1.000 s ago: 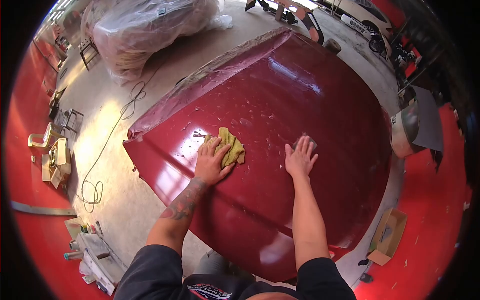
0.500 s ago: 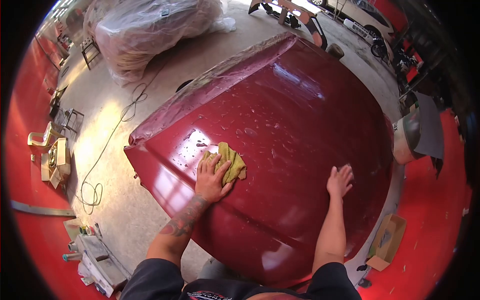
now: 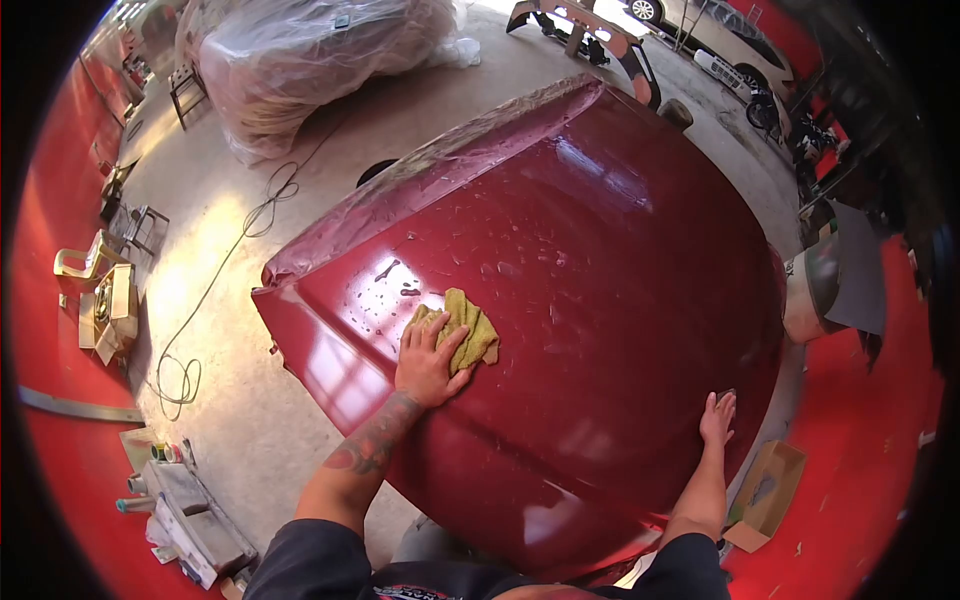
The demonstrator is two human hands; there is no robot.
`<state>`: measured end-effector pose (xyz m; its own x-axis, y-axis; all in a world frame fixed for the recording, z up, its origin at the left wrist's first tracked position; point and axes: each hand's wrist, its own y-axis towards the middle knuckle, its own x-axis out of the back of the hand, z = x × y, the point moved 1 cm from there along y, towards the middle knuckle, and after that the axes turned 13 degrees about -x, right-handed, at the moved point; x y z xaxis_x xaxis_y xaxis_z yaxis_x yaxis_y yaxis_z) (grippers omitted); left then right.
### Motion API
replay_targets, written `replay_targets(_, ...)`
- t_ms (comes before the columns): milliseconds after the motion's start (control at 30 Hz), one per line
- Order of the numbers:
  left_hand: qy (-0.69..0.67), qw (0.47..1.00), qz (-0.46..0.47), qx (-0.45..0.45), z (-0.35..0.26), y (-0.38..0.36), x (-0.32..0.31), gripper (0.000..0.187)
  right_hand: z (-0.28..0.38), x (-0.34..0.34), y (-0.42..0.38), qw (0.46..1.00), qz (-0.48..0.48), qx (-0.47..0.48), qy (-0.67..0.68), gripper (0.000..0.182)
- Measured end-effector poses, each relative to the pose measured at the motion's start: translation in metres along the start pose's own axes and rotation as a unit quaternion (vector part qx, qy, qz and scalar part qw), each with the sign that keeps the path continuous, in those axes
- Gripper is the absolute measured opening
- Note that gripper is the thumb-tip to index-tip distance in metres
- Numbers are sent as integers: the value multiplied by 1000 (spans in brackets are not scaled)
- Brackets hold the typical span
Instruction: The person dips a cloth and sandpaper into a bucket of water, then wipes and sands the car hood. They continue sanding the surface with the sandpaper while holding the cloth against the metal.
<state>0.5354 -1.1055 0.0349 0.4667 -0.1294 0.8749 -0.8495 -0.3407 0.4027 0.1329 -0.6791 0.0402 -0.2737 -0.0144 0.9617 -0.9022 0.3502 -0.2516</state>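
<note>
A dark red car hood lies in front of me, with water drops and wet streaks across its left and middle part. My left hand presses a crumpled yellow-green cloth onto the hood, its fingers spread over the cloth's near side. Toward the hood's right edge, my right hand rests on the panel with its fingers together. A small greyish edge shows at those fingertips; what it belongs to is hidden under the hand.
Plastic film runs along the hood's far left edge. Behind stands a large plastic-wrapped shape. A cable lies on the concrete floor to the left. Cardboard boxes sit at both sides, and a bucket is at the right.
My right hand has moved toward me and to the right across the hood. My left hand stays on the cloth in nearly the same place. The view has shifted slightly.
</note>
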Motion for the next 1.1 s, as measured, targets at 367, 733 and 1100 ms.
replay_targets(367, -21, 1000, 7, 7, 2, -4, -1, 67, 275, -26, -214, 864, -62, 497, -41, 72)
replay_targets(733, -7, 1000, -22, 6, -2, 0, -1, 66, 47, -22, -43, 996, -40, 74, 21, 77)
replay_targets(1100, -20, 1000, -10, 0, 2, -4, -1, 67, 152, -25, -187, 917, -49, 393, -38, 72)
